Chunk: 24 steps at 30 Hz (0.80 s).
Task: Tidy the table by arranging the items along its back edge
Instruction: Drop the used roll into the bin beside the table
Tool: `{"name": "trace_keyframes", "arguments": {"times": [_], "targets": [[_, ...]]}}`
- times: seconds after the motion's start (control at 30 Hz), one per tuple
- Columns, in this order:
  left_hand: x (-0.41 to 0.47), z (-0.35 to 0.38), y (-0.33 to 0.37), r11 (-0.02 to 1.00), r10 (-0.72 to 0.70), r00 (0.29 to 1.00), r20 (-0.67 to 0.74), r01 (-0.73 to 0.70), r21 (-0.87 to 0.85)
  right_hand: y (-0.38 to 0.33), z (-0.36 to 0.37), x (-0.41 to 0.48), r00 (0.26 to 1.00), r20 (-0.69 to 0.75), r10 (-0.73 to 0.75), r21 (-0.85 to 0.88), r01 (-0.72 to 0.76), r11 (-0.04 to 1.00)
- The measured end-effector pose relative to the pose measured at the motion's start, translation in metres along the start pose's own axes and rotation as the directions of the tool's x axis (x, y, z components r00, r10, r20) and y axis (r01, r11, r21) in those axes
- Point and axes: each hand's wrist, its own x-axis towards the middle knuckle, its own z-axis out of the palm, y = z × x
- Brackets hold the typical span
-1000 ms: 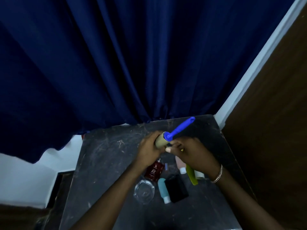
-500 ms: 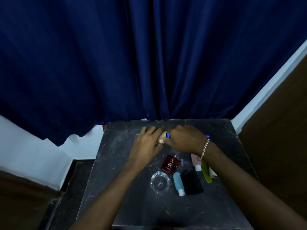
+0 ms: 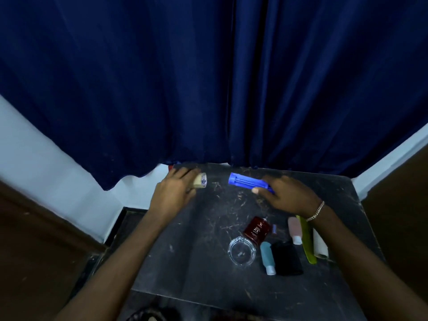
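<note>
Left hand [image 3: 174, 195] at table's [image 3: 208, 262] back-left corner, fingers curled around tan roll [image 3: 200, 181], roll poking out past fingertips. Right hand [image 3: 290, 195] near back edge, fingers gripping blue handle [image 3: 246, 181], tip jutting leftward.

Hands [image 3: 176, 193] [image 3: 289, 195] apparently on roll [image 3: 201, 181], handle [image 3: 249, 183]

Home corner, dark blue curtain [image 3: 208, 77], scratched black table [image 3: 208, 262], toiletry bottles [image 3: 267, 258]
</note>
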Motion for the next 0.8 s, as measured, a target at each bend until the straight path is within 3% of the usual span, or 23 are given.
{"name": "trace_keyframes", "arguments": {"times": [0.17,0.43,0.63,0.8], "targets": [[-0.026,-0.004,-0.012,0.997,-0.053,0.999,-0.009,0.053,-0.049,-0.01,0.022,-0.003,0.998,0.008,0.055,0.14,-0.056,0.989],[-0.088,0.006,-0.037,0.878,-0.269,0.963,-0.006,0.243,-0.412,-0.054,0.07,-0.005,0.993,-0.012,0.118,0.44,-0.101,0.892],[-0.143,0.009,-0.058,0.829,-0.356,0.933,0.052,0.341,-0.442,-0.114,0.114,0.001,0.981,0.021,0.191,0.556,-0.17,0.814],[-0.19,0.004,-0.077,0.798,-0.433,0.899,0.061,0.413,-0.438,-0.167,0.144,0.003,0.977,0.161,0.139,0.719,-0.213,0.661]]}}
